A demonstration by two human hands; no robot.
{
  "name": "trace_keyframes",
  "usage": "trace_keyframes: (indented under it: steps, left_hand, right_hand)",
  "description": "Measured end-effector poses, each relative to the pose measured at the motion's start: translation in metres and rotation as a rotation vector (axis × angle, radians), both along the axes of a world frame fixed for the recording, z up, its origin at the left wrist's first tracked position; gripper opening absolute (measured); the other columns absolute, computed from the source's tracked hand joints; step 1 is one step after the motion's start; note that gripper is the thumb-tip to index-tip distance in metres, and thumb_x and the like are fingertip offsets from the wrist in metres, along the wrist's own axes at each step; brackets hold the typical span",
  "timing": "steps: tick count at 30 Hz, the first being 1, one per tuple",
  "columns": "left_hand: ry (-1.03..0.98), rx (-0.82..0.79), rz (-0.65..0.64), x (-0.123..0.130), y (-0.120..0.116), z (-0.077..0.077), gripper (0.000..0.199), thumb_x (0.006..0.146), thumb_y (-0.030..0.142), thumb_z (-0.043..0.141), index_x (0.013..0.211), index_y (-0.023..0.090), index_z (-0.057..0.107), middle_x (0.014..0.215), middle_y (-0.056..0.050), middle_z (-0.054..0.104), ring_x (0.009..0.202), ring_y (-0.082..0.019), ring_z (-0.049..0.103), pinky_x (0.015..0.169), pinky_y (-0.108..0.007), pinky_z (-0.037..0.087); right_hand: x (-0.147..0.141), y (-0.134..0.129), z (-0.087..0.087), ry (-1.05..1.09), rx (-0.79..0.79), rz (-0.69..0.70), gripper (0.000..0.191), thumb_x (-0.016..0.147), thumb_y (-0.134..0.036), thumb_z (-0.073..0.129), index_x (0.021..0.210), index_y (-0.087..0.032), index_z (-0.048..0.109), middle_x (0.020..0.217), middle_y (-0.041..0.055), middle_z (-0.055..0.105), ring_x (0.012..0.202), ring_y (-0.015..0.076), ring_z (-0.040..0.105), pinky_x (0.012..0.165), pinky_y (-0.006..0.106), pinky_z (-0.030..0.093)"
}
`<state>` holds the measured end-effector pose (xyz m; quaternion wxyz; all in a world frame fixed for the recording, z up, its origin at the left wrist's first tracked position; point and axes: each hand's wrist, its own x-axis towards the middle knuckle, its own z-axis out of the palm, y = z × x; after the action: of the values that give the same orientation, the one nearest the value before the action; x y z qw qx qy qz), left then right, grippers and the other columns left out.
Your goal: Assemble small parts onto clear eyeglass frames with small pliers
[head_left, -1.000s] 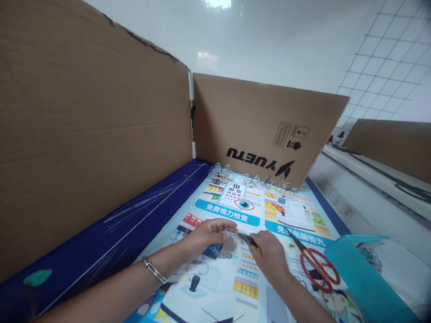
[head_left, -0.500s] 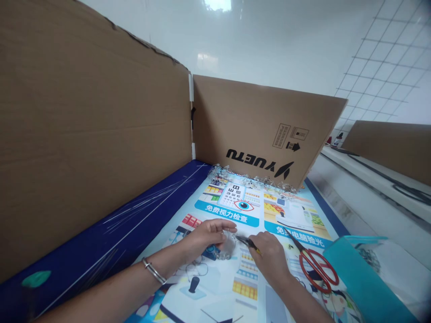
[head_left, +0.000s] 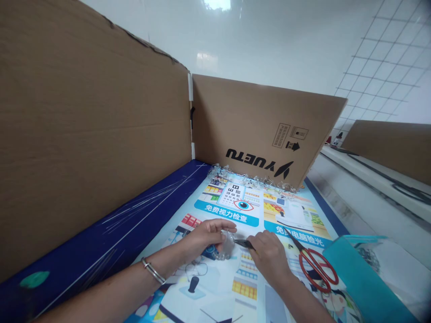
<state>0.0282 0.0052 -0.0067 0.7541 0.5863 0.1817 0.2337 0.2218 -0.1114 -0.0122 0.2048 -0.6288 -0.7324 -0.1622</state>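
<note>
My left hand (head_left: 210, 235) is closed, its thumb and fingers pinching a small piece of clear beads on thin wire (head_left: 222, 256). Part of that piece is hidden behind the fingers. In my right hand (head_left: 269, 251) is a pair of pliers (head_left: 243, 243), its dark jaws pointing left at the beaded piece. The tips come close to the wire; whether they touch it I cannot tell. My fist hides the handles. Both hands are over the printed poster sheet (head_left: 245, 273). A thin loop of dark wire (head_left: 198, 269) lies below my left hand.
Red-handled scissors (head_left: 318, 269) lie right of my right hand, beside a teal folder (head_left: 363, 273). Several clear beaded pieces (head_left: 252, 181) line the foot of the cardboard panel (head_left: 262, 121). Another tall cardboard panel (head_left: 94, 125) stands left. Loose thin wires (head_left: 148, 197) lie on the blue cloth.
The pliers have turned in my right hand and their tips sit slightly lower and further left. Their yellow handle part no longer shows. My left hand stays nearly still.
</note>
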Motion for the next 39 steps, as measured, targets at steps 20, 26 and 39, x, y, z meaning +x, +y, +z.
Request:
trace_keyframes:
  steps: [20,26,39]
  left_hand:
    - [0.050,0.024,-0.038,-0.0007,-0.0023,0.0057,0.032,0.070,0.019,0.058,0.102,0.016,0.059,0.107,-0.009,0.060,0.048,-0.005,0.053,0.051,-0.021,0.040]
    - [0.058,0.054,-0.054,-0.0007,-0.0024,0.0039,0.027,0.071,0.022,0.058,0.098,0.015,0.061,0.100,-0.008,0.062,0.048,-0.006,0.052,0.051,-0.021,0.040]
    - [0.117,0.089,-0.010,0.0018,-0.0044,0.0052,0.026,0.072,0.034,0.060,0.087,0.013,0.063,0.060,-0.002,0.061,0.043,-0.007,0.051,0.049,-0.021,0.036]
  right_hand:
    - [0.0051,0.0031,0.0008,0.065,0.043,0.043,0.013,0.078,-0.017,0.050,0.086,-0.019,0.060,0.071,0.0029,0.054,0.072,0.0161,0.046,0.070,0.029,0.033]
    - [0.0048,0.0054,-0.0020,0.184,0.021,0.023,0.015,0.076,-0.016,0.051,0.087,-0.020,0.060,0.073,0.0029,0.057,0.074,0.0167,0.049,0.069,0.028,0.035]
    - [0.0061,0.0066,0.0011,0.180,-0.094,-0.016,0.010,0.077,-0.019,0.052,0.082,-0.020,0.060,0.073,0.0021,0.056,0.074,0.0158,0.049,0.069,0.027,0.034]
